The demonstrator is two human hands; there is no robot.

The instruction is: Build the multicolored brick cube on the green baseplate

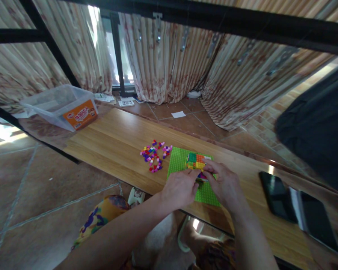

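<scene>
A small block of toy building bricks (196,159) in green, orange, yellow and other colours sits on a lime-green studded baseplate (174,161). My left hand (181,187) comes in from the near left with its fingers bent together against the block's near side. From the right, my right hand (222,182) reaches over with thumb and fingers closed on the block's right side. The fingertips of both hands almost meet there and hide part of the bricks. Left of the baseplate lies a loose pile of small bricks (151,150), mostly pink, purple, red and white.
The long wooden table (115,138) runs across the view. A clear plastic bin (50,108) with an orange label stands at its far left end. Two dark phone-like devices, one a black slab (277,195), lie at the right. Pleated curtains (163,63) hang behind.
</scene>
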